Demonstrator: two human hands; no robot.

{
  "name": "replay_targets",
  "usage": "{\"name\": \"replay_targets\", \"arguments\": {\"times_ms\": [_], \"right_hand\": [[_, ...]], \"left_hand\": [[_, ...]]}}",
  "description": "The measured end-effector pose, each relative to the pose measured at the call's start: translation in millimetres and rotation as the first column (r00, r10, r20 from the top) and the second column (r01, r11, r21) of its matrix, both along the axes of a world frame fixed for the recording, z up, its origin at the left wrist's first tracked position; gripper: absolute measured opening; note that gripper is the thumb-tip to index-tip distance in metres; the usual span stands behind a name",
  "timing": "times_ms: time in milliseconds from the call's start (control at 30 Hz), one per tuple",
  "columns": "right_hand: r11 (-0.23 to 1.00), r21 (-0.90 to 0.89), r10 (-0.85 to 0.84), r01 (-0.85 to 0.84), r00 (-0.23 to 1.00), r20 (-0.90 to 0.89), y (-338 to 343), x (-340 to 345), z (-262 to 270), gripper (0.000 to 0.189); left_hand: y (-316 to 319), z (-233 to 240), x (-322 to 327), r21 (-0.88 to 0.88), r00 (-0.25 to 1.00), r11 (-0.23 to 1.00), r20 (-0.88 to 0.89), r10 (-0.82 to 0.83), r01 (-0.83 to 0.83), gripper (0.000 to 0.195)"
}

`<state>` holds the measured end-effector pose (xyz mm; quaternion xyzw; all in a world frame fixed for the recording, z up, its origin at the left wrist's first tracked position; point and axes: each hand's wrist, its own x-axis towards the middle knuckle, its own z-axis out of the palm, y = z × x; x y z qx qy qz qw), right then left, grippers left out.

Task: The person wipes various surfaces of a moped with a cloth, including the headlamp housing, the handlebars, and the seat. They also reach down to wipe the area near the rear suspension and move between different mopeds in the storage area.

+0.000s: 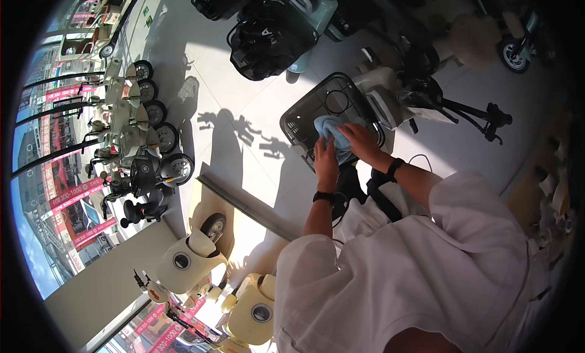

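A light blue cloth (325, 123) is bunched up inside a black plastic scooter basket (305, 100). My left hand (326, 160) has its fingers on the near left part of the cloth. On the right part, my right hand (362, 142) grips the cloth, thumb and fingers bent into it. Both hands are over the basket's near side, close together. The basket is attached to a pale electric scooter (381, 90), whose black handlebar (496, 120) extends to the right. The palms and the cloth's underside are hidden.
A second scooter with a black-covered basket (269, 37) stands ahead. Several parked scooters (137, 124) line the windows at left. Cream scooters (192, 264) stand lower left, beyond a low dark ledge (242, 200). A thin cable (422, 157) loops near my right wrist.
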<state>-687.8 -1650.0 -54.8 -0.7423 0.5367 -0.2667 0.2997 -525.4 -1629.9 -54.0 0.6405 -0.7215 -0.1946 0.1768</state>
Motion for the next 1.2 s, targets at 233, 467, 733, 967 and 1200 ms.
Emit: {"name": "replay_targets", "arguments": {"times_ms": [233,467,733,967,1200], "right_hand": [[1.000,0.008,0.008,-0.007,0.999,-0.032,10.2,40.1,-3.1,0.087],[0.994,-0.067,-0.099,0.085,0.962,-0.256,-23.8,98.8,-19.8,0.075],[0.974,-0.162,-0.191,0.161,0.963,-0.191,-88.9,117.3,-22.9,0.073],[0.902,-0.117,-0.430,0.415,0.844,-0.320,-60.3,36.4,-29.7,0.073],[0.792,-0.023,-0.584,0.610,0.746,-0.319,29.6,43.6,-39.4,0.071]], "left_hand": [[-13.4,-11.0,45.6,0.083,0.995,0.992,-0.043,-0.088,0.092,0.046],[-44.0,-28.7,104.6,-0.017,0.981,0.987,-0.108,-0.164,0.163,0.047],[-114.4,-46.0,97.6,0.039,0.958,0.999,-0.285,-0.023,0.035,0.051],[-129.1,-55.4,12.6,-0.197,0.895,0.911,-0.197,-0.399,0.363,0.053],[-60.4,-65.9,12.6,-0.199,0.793,0.786,-0.063,-0.606,0.585,0.049]]}}
